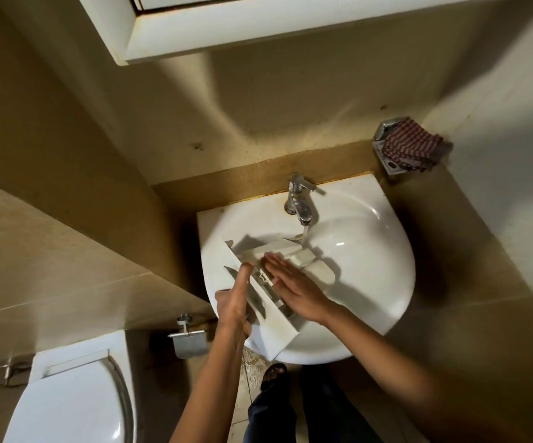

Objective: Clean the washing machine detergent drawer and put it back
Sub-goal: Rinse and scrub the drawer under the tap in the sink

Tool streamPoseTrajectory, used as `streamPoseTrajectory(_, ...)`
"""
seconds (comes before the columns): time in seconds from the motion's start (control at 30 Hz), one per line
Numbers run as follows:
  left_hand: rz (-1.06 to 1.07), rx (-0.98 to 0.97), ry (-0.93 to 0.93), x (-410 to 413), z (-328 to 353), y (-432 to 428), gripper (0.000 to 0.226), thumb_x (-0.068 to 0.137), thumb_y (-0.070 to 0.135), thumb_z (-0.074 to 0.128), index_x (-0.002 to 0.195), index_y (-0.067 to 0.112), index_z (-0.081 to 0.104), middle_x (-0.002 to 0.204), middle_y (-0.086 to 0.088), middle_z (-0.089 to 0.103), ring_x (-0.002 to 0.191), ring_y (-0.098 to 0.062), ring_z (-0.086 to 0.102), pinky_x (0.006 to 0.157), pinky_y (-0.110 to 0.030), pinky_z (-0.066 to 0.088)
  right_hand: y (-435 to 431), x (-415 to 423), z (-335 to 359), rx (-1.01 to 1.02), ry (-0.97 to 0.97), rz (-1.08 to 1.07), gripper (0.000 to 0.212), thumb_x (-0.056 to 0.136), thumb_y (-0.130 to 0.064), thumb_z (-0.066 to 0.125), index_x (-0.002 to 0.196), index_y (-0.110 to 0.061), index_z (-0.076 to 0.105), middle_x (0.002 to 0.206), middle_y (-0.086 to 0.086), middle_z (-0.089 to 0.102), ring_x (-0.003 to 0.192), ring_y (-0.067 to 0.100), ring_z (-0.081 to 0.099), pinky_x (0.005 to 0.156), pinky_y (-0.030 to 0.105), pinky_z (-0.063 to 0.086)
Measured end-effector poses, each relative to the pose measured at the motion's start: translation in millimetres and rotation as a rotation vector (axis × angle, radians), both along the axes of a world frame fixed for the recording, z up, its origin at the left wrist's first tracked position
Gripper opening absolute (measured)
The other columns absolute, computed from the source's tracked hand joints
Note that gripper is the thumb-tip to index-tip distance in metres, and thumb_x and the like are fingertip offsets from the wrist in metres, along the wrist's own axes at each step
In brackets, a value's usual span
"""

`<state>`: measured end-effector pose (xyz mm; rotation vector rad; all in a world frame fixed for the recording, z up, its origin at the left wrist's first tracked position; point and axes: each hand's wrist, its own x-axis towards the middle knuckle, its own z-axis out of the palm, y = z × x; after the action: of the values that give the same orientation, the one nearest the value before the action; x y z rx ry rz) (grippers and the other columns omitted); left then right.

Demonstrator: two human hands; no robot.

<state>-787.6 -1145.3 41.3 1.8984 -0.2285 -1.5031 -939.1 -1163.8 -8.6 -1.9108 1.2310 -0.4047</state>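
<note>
Head view: The drawer (pixel 273 330) was held over the sink (pixel 370 251), tilted. Its broad white front panel pointed at the person and hung past the near rim. Its body reached up and right toward the tap (pixel 300 199). A thin stream of water (pixel 305 233) ran from the spout and met the drawer's far end.

Both hands were on the drawer. The left hand (pixel 233 306) grasped the front panel from its left edge. 1 finger lay straight along the panel's face and the rest were curled at the edge. The right hand (pixel 293 289) lay flat and released on the drawer's body, just behind the panel. Its fingers were straight and together, with the tips pointing up and left. It was pressing or rubbing, not gripping. Pale rounded parts showed at the drawer's far end, beside the fingertips, and I could not tell what they were.

A red striped cloth (pixel 412 145) sat on a metal holder in the right wall corner, well apart from the sink. A toilet (pixel 67 404) stood at lower left with a paper holder (pixel 188 340) between it and the sink. A white cabinet (pixel 258 24) hung above. Below the sink, 1 sandalled foot (pixel 273 375) stood on the tiled floor.
</note>
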Motion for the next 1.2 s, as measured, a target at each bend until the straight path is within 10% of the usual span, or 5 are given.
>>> streamPoseTrajectory(0.2, 0.05, -0.013, 0.05, -4.3, 2.3, 7.0, 0.103, 0.039, 0.063, 0.078, 0.121, 0.004, 0.053, 0.107, -0.014, 0.068, 0.095, -0.029, 0.066, 0.064, -0.031, 0.05, 0.3, -42.1, -8.3, -0.12, 0.29, 0.135, 0.053, 0.105, -0.027, 0.023, 0.152, -0.022, -0.001, 0.158, -0.01, -0.006, 0.146, 0.006, -0.01, 0.119, 0.026, -0.008)
streamPoseTrajectory(0.57, 0.11, -0.017, 0.041, -6.7, 5.1, 8.5, 0.094, 0.04, 0.062, 0.076, 0.113, 0.007, 0.056, 0.096, -0.011, 0.069, 0.084, -0.026, 0.066, 0.062, -0.032, 0.052, -22.9, -53.3, -11.1, -0.088, 0.221, 0.064, 0.042, 0.105, -0.023, 0.028, 0.147, -0.026, 0.033, 0.154, -0.012, 0.015, 0.146, 0.007, 0.0, 0.117, 0.022, -0.005)
streamPoseTrajectory(0.77, 0.119, -0.016, 0.057, -11.5, 0.0, 5.7, 0.084, 0.057, 0.058, 0.08, 0.118, 0.005, 0.055, 0.099, -0.013, 0.068, 0.085, -0.025, 0.064, 0.062, -0.031, 0.049, -54.9, -38.0, -2.5, 0.356, -0.387, -0.683, 0.012, 0.09, -0.015, 0.06, 0.088, -0.017, 0.072, 0.097, 0.002, 0.072, 0.105, 0.024, 0.064, 0.086, 0.023, 0.045)
streamPoseTrajectory(1.03, 0.126, -0.003, 0.082, -10.1, -2.9, 10.5, 0.095, 0.055, 0.065, 0.076, 0.123, 0.002, 0.052, 0.103, -0.017, 0.068, 0.077, -0.023, 0.061, 0.055, -0.028, 0.043, -110.7, -39.3, 2.7, 0.994, -1.194, -1.123, 0.019, 0.1, -0.007, 0.042, 0.089, 0.0, 0.056, 0.077, 0.012, 0.063, 0.075, 0.018, 0.058, 0.06, 0.024, 0.058)
streamPoseTrajectory(1.2, 0.097, -0.002, 0.11, -6.3, -1.5, 12.9, 0.097, 0.058, 0.065, 0.075, 0.125, -0.002, 0.053, 0.068, -0.007, 0.06, 0.046, -0.013, 0.052, 0.041, -0.018, 0.037, -116.7, -37.2, 0.0, 1.117, -1.234, -1.1, 0.022, 0.098, -0.002, 0.034, 0.089, 0.0, 0.054, 0.076, 0.01, 0.058, 0.069, 0.015, 0.054, 0.057, 0.022, 0.051)
